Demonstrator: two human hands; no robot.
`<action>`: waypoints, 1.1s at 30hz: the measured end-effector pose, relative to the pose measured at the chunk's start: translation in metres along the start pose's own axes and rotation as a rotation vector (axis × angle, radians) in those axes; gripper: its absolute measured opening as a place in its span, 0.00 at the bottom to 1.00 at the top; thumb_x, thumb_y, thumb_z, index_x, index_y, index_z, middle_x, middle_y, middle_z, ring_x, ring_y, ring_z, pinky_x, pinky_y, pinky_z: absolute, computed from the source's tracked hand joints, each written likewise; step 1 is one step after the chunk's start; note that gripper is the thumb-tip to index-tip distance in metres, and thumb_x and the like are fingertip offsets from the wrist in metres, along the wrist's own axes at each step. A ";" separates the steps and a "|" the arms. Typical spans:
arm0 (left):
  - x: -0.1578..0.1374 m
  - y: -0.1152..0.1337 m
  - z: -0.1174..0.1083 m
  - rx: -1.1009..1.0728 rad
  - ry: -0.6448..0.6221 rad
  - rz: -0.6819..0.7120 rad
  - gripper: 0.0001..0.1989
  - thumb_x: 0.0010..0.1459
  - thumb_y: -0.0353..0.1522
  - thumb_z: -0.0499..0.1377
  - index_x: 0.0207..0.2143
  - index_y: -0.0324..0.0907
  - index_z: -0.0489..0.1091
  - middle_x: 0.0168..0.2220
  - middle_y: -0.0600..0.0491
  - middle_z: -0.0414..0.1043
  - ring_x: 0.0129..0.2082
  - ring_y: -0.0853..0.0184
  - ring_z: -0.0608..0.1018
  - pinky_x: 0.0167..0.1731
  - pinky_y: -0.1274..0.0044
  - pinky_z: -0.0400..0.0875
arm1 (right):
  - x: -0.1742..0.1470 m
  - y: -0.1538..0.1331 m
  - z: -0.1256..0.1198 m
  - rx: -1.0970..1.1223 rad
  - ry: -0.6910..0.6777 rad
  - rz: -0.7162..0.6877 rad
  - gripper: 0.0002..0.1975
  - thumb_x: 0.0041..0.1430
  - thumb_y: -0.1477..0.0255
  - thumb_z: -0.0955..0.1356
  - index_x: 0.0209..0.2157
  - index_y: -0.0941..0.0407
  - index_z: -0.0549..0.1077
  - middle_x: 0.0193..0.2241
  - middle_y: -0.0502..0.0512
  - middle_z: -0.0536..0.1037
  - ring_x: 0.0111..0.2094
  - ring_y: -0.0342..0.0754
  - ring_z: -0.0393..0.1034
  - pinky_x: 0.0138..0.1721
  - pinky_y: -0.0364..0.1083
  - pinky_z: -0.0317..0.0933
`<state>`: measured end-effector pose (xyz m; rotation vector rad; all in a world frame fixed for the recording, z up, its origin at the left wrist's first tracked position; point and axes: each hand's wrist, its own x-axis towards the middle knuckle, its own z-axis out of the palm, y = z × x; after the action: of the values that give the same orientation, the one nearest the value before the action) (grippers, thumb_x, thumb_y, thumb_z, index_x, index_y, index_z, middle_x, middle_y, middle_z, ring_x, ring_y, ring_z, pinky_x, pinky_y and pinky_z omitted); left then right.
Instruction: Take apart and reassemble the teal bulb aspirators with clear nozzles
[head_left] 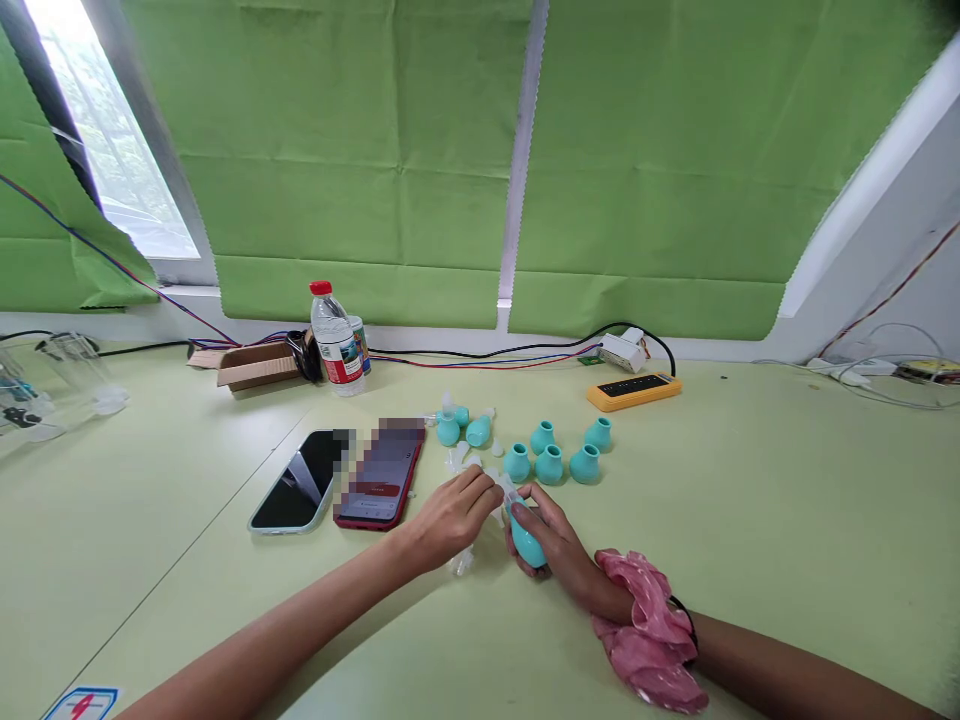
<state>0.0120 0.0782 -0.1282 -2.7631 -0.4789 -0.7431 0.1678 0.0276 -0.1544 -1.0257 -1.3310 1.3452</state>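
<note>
My right hand [551,540] is wrapped round a turquoise rubber bulb [527,545], tilted with its neck up and to the left. At that neck, the fingers of my left hand [454,515] pinch a translucent plastic tip [508,490]; my fingertips partly hide it. Behind my hands stand several open-necked turquoise bulbs [549,465], upright with their mouths showing. Farther left, more turquoise bulbs [478,431] lie close together, some with pale tips. Loose translucent plastic pieces [459,458] are scattered beside them, and another clear piece [462,560] lies below my left wrist.
Left of my hands lie a red-cased phone [371,505] and a pale-cased phone [289,500]. Along the back are a red-capped bottle [337,345], a cardboard box [259,368], cables and a yellow power strip [634,391]. Clear containers [75,370] stand far left.
</note>
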 end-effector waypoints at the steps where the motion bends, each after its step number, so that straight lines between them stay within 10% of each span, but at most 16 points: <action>1: 0.001 0.000 0.000 0.004 -0.014 -0.018 0.09 0.57 0.24 0.43 0.32 0.34 0.62 0.28 0.47 0.63 0.30 0.65 0.63 0.29 0.74 0.62 | 0.000 0.000 0.000 0.001 0.002 -0.001 0.13 0.54 0.59 0.58 0.29 0.55 0.54 0.16 0.42 0.63 0.11 0.35 0.52 0.12 0.35 0.45; 5: 0.003 0.005 0.004 -0.134 0.005 -0.212 0.10 0.57 0.26 0.41 0.29 0.36 0.60 0.29 0.46 0.63 0.33 0.63 0.63 0.31 0.70 0.61 | 0.001 -0.003 0.000 0.045 -0.018 0.045 0.13 0.53 0.59 0.59 0.30 0.55 0.54 0.15 0.43 0.63 0.10 0.35 0.53 0.11 0.35 0.43; 13: 0.012 -0.004 -0.008 -1.278 -0.034 -0.666 0.14 0.58 0.39 0.39 0.31 0.38 0.56 0.25 0.52 0.63 0.27 0.71 0.68 0.27 0.78 0.64 | 0.007 -0.004 -0.004 0.256 -0.026 0.037 0.11 0.53 0.62 0.59 0.29 0.56 0.55 0.15 0.44 0.65 0.09 0.35 0.52 0.10 0.36 0.43; 20: -0.002 -0.030 0.015 -0.196 0.044 -0.506 0.08 0.54 0.30 0.48 0.26 0.38 0.66 0.29 0.49 0.64 0.34 0.63 0.63 0.37 0.66 0.60 | 0.006 -0.001 -0.004 0.093 0.038 0.004 0.14 0.47 0.63 0.65 0.29 0.58 0.59 0.15 0.45 0.66 0.10 0.35 0.52 0.11 0.37 0.46; 28: 0.002 -0.013 0.002 -0.302 0.136 -0.467 0.11 0.57 0.30 0.44 0.31 0.38 0.66 0.27 0.51 0.66 0.30 0.67 0.65 0.32 0.76 0.61 | 0.002 -0.009 0.000 -0.096 -0.026 0.039 0.12 0.47 0.64 0.64 0.24 0.60 0.63 0.17 0.47 0.67 0.11 0.34 0.53 0.10 0.36 0.47; 33: 0.005 0.014 -0.006 -0.257 -0.065 -0.295 0.18 0.56 0.33 0.44 0.15 0.38 0.60 0.14 0.54 0.59 0.17 0.72 0.62 0.19 0.79 0.54 | -0.007 -0.007 0.006 -0.154 -0.183 0.124 0.12 0.46 0.65 0.65 0.28 0.60 0.65 0.16 0.47 0.68 0.11 0.34 0.53 0.10 0.36 0.48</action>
<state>0.0187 0.0645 -0.1227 -2.9987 -0.8760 -0.8324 0.1641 0.0196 -0.1473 -1.1254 -1.5485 1.4752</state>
